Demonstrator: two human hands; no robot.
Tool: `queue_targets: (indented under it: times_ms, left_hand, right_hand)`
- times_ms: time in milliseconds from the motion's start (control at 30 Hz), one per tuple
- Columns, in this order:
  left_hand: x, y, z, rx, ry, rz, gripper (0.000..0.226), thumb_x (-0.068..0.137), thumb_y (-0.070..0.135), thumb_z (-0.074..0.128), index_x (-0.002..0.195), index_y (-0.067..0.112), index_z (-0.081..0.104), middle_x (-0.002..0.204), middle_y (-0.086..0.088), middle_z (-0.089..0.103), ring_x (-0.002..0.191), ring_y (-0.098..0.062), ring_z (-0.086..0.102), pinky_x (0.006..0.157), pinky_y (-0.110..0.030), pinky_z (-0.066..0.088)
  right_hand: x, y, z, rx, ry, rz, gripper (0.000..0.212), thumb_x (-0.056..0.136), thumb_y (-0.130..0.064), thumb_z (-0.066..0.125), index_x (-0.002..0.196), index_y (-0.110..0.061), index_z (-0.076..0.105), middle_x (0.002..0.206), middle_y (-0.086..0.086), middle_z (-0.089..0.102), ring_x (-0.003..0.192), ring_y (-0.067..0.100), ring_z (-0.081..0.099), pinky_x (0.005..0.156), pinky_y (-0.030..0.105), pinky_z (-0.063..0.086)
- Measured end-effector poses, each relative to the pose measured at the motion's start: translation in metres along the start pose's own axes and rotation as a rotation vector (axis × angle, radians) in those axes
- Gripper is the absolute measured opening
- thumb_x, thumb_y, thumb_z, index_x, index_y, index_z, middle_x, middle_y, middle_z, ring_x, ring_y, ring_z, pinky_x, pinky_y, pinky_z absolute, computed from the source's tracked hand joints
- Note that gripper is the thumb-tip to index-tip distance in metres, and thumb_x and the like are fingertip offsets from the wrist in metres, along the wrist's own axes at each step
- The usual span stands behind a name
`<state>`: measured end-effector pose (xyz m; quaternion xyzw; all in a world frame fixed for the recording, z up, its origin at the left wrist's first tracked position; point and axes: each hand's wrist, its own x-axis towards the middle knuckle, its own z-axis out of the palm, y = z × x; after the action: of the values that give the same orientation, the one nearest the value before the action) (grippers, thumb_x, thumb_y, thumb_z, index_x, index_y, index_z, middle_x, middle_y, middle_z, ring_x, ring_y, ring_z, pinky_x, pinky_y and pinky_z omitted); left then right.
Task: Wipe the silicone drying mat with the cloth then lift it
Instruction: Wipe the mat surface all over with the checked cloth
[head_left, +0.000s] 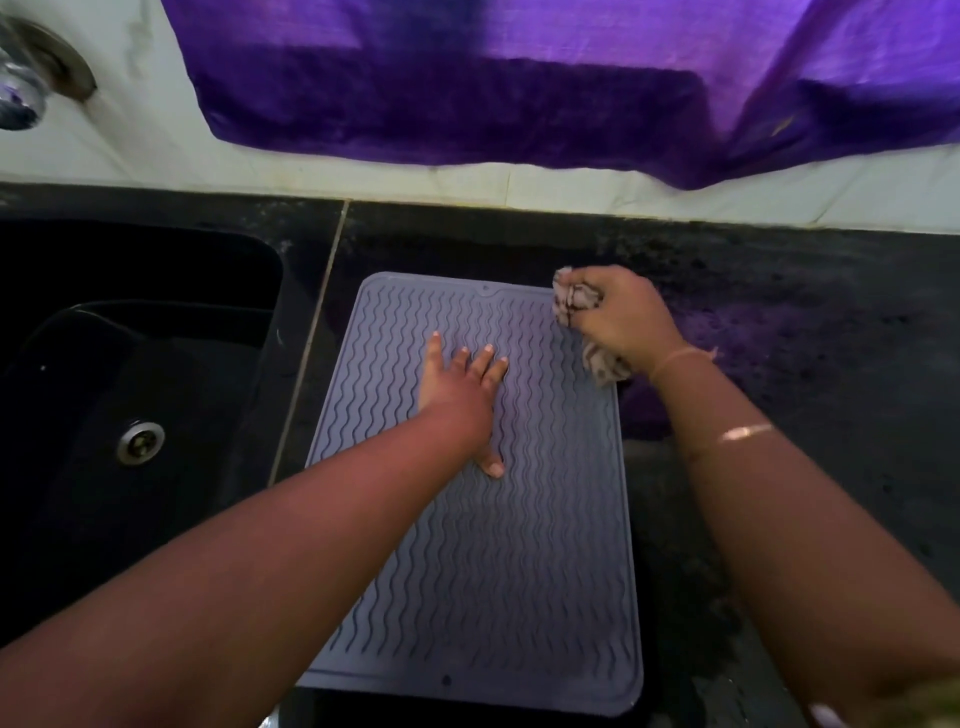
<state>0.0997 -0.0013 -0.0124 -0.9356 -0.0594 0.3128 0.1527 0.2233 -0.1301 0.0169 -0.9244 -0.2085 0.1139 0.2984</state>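
Note:
A grey silicone drying mat (519, 545) with wavy ridges lies flat on the black counter, its long side running away from me. My left hand (460, 387) presses flat on the mat's upper middle, fingers straight and spread. My right hand (618, 319) grips a bunched, patterned beige cloth (574, 299) at the mat's far right corner. Part of the cloth hangs out below the wrist onto the mat's right edge.
A black sink (130, 364) with a metal drain (140, 440) lies to the left of the mat. The speckled black counter (805, 338) extends to the right. A purple curtain (519, 93) hangs over the white tiled wall behind. A tap (23, 88) is at the top left.

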Motion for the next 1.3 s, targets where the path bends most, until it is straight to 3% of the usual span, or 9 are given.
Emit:
queue_targets:
  times_ms: [100,200,400,567,633,733,867,1067,1300]
  left_hand:
    - [0.0,0.0,-0.001,-0.005,-0.01,-0.008,0.13,0.065,0.081,0.055,0.148,0.017,-0.023,0.158,-0.004,-0.021,0.147,-0.027,-0.011,0.11,-0.059,-0.015]
    - [-0.002,0.001,-0.002,0.007,-0.007,-0.008,0.131,0.065,0.081,0.055,0.148,0.017,-0.022,0.158,-0.004,-0.019,0.147,-0.027,-0.01,0.109,-0.058,-0.016]
    - [-0.003,0.001,-0.002,-0.001,0.012,-0.005,0.13,0.065,0.08,0.055,0.149,0.016,-0.021,0.158,-0.005,-0.019,0.147,-0.027,-0.008,0.11,-0.059,-0.015]
    - [-0.002,0.0,-0.001,-0.012,0.018,-0.004,0.13,0.065,0.08,0.056,0.149,0.015,-0.02,0.159,-0.006,-0.018,0.147,-0.029,-0.008,0.111,-0.06,-0.014]
    - [-0.003,0.0,-0.002,-0.008,0.014,-0.005,0.131,0.065,0.08,0.056,0.149,0.015,-0.02,0.159,-0.006,-0.018,0.147,-0.029,-0.008,0.111,-0.06,-0.014]
    - [-0.003,0.002,-0.002,-0.01,0.008,-0.008,0.131,0.065,0.079,0.057,0.149,0.015,-0.02,0.159,-0.005,-0.018,0.147,-0.028,-0.008,0.112,-0.06,-0.013]
    - [-0.003,0.001,-0.002,-0.005,0.017,-0.015,0.13,0.066,0.079,0.057,0.149,0.016,-0.019,0.159,-0.005,-0.017,0.147,-0.028,-0.007,0.112,-0.06,-0.012]
    - [-0.004,0.001,-0.002,-0.016,0.022,-0.026,0.128,0.066,0.079,0.057,0.149,0.017,-0.019,0.159,-0.002,-0.016,0.147,-0.026,-0.006,0.112,-0.06,-0.012]
    - [-0.006,-0.001,0.0,-0.04,0.046,-0.012,0.128,0.065,0.079,0.058,0.15,0.018,-0.016,0.16,-0.003,-0.014,0.148,-0.026,-0.005,0.11,-0.062,-0.012]
  right_hand:
    - [0.013,-0.003,0.008,-0.135,-0.26,0.019,0.045,0.077,-0.019,0.07,0.12,-0.024,0.063,0.118,-0.004,0.061,0.11,0.019,0.057,0.094,0.028,0.044]
    - [0.001,-0.003,0.017,-0.129,-0.225,0.038,0.035,0.073,-0.024,0.071,0.107,-0.026,0.068,0.113,-0.002,0.066,0.104,0.018,0.06,0.089,0.028,0.047]
    - [-0.073,0.005,0.023,-0.176,-0.322,-0.098,0.037,0.073,-0.029,0.073,0.108,-0.025,0.066,0.107,-0.003,0.062,0.1,0.018,0.06,0.086,0.03,0.048]
    - [-0.123,0.007,0.02,-0.169,-0.464,-0.143,0.042,0.073,-0.023,0.073,0.113,-0.027,0.065,0.105,-0.007,0.058,0.095,0.01,0.056,0.081,0.022,0.044]
    - [-0.121,0.006,0.012,-0.031,-0.539,-0.067,0.043,0.074,-0.016,0.072,0.115,-0.026,0.065,0.101,-0.016,0.059,0.09,0.0,0.058,0.08,0.013,0.046]
    - [-0.095,0.004,0.001,0.205,-0.435,-0.004,0.043,0.075,-0.004,0.069,0.114,-0.024,0.064,0.099,-0.017,0.064,0.085,-0.006,0.061,0.08,0.012,0.05]
    - [-0.047,-0.007,0.005,0.176,-0.174,-0.007,0.041,0.079,-0.01,0.069,0.118,-0.021,0.062,0.105,-0.008,0.063,0.094,0.006,0.06,0.09,0.022,0.047]
    - [-0.066,-0.013,0.039,-0.312,-0.225,-0.092,0.036,0.073,-0.026,0.064,0.109,-0.024,0.057,0.106,0.004,0.066,0.101,0.028,0.06,0.083,0.04,0.052]
    - [-0.151,-0.012,0.042,-0.32,-0.287,-0.13,0.036,0.075,-0.029,0.065,0.109,-0.021,0.054,0.105,0.001,0.062,0.099,0.025,0.056,0.078,0.035,0.049]
